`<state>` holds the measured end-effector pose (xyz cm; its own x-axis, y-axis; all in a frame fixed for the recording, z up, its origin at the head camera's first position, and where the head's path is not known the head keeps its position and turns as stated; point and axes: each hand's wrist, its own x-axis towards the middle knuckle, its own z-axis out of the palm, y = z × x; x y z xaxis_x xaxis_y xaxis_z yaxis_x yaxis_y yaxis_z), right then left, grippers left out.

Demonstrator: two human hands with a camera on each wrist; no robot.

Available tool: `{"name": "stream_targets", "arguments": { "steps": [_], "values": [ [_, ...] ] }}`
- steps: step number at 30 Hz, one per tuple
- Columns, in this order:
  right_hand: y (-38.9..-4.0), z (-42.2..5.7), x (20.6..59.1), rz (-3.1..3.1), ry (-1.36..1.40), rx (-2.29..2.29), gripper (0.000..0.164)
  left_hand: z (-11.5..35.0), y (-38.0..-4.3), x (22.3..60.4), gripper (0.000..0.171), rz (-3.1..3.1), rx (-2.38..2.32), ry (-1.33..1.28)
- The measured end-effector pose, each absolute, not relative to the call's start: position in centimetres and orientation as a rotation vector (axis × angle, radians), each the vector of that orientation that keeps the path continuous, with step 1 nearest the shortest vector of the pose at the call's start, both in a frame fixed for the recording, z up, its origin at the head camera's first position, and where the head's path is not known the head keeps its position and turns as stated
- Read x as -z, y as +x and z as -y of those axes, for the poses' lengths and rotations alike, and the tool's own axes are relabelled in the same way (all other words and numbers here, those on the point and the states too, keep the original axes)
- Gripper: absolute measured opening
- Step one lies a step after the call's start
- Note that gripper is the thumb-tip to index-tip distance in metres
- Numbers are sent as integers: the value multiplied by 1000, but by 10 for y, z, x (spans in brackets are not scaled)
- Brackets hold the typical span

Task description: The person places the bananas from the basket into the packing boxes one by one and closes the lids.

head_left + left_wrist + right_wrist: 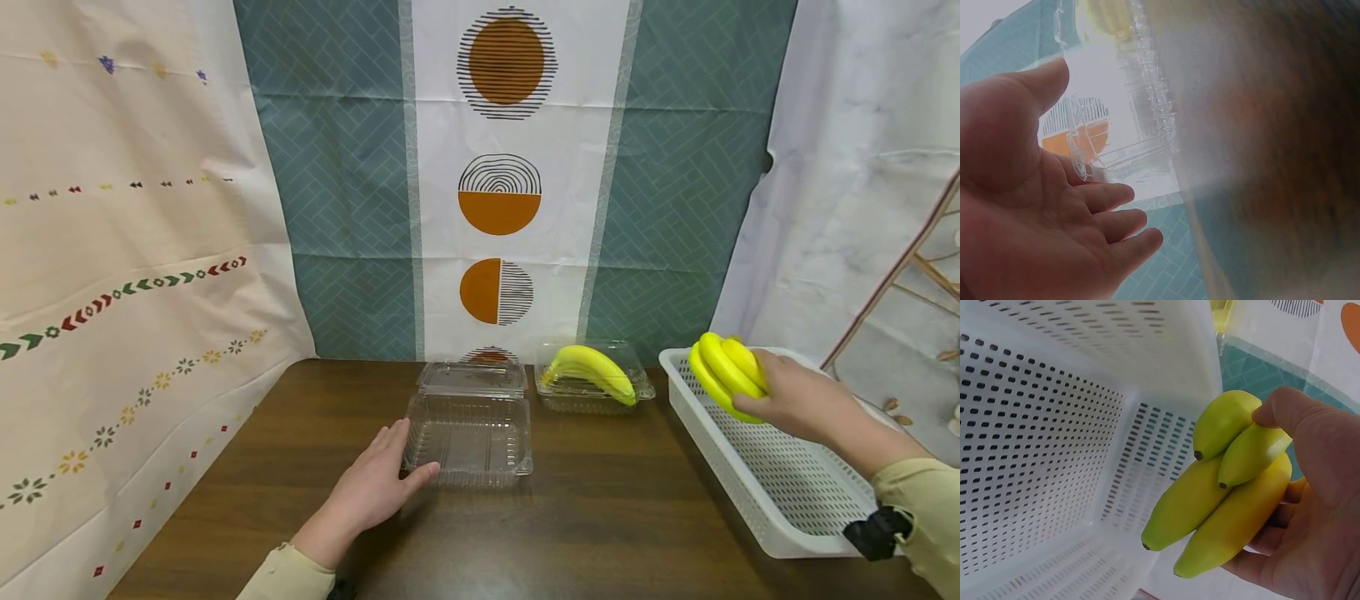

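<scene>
My right hand (798, 396) grips a bunch of yellow bananas (726, 375) above the white basket. In the right wrist view the bunch (1229, 494) has greenish skins and dark tips, with the thumb pressed on its top. My left hand (378, 483) rests with its fingers fairly straight at the left side of an opened clear plastic clamshell box (468, 475). Its lid (472, 379) is folded back toward the wall. The left wrist view shows the palm (1029, 219) beside the clear box wall.
A second clear box (558, 404) at the back holds a curved banana (588, 371). The white perforated basket (750, 500) stands at the right of the dark wooden table (600, 525). Patterned cloths (345, 183) hang behind and at both sides.
</scene>
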<state>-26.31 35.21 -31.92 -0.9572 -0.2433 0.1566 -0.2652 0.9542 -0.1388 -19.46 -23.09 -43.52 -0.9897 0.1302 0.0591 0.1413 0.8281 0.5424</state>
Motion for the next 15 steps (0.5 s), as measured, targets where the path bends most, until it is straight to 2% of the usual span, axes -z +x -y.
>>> {"name": "stream_targets", "arguments": {
  "steps": [6,15],
  "values": [
    [-264,-341,319,2918,440,-253,70,231,-194,435,102,2991,885,-220],
    [-263,-325,320,2834,546,-284,71,231,-193,434,102,2992,888,-215]
  ]
}}
